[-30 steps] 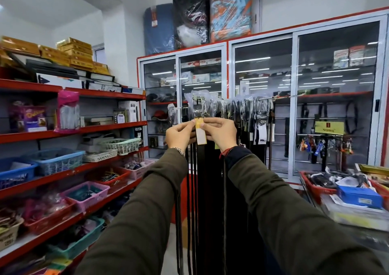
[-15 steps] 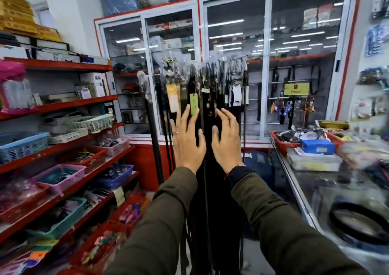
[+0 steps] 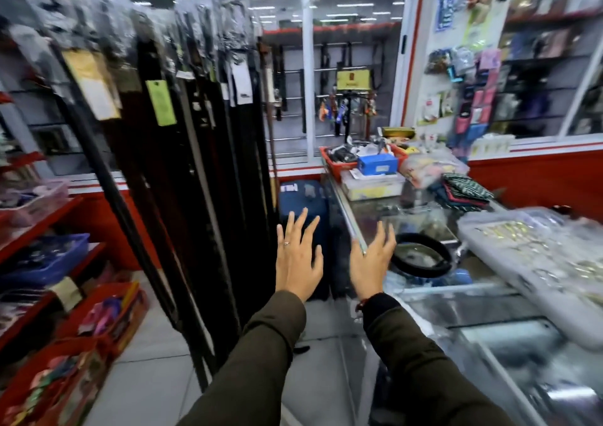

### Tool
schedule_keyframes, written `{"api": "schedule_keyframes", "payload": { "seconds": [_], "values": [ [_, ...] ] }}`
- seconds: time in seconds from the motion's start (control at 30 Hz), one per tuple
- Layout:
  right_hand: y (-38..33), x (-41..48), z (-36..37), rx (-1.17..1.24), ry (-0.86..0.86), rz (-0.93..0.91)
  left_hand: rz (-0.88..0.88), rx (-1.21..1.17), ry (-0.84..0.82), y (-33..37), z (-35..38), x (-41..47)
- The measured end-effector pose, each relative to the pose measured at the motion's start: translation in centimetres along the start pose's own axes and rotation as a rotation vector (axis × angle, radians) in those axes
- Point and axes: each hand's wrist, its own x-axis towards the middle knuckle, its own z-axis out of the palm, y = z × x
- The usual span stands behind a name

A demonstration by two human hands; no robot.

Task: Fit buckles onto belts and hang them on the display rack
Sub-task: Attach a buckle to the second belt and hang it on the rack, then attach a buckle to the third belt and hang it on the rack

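Observation:
Several black belts (image 3: 195,171) hang in a dense row from the display rack on the left, with paper tags and plastic-wrapped buckles at the top. My left hand (image 3: 298,259) is open with fingers spread, just right of the hanging belts and clear of them. My right hand (image 3: 372,259) is also open and holds nothing, at the near corner of the glass counter (image 3: 434,301). A coiled black belt (image 3: 421,256) lies on the counter just right of my right hand. A clear tray of metal buckles (image 3: 522,246) sits farther right.
Red shelves with baskets (image 3: 42,259) line the left side. A red basket (image 3: 329,158) with a blue box (image 3: 377,164) stands at the counter's far end. A blue suitcase (image 3: 303,200) stands on the floor behind my hands. Glass cabinets fill the back wall.
My hands have let go of the hung belt's tag, dropped and moved right, away from the rack toward the counter. The view has swung right and down.

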Motion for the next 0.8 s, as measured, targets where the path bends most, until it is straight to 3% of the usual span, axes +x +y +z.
{"api": "schedule_keyframes", "payload": {
  "seconds": [0.1, 0.23, 0.47, 0.63, 0.8],
  "values": [
    [4.4, 2.2, -3.3, 0.142, 0.101, 0.343, 0.019, -0.101, -0.127, 2.7, 4.1, 0.3],
    [8.8, 5.2, -7.4, 0.154, 0.206, 0.586, 0.033, -0.255, -0.344, 6.1, 9.1, 1.8],
    [16.1, 12.0, -11.3, 0.296, 0.163, 0.749, -0.069, -0.473, -0.739, 12.7, 17.4, 6.1],
    [18.3, 15.4, -12.1, 0.225, 0.008, 0.786, -0.108, -0.368, -0.892, 15.5, 22.6, 9.1],
    [18.8, 16.7, -12.2, 0.362, 0.024, 0.859, -0.107, -0.276, -0.901, 16.4, 26.6, 9.3]
  ]
}}
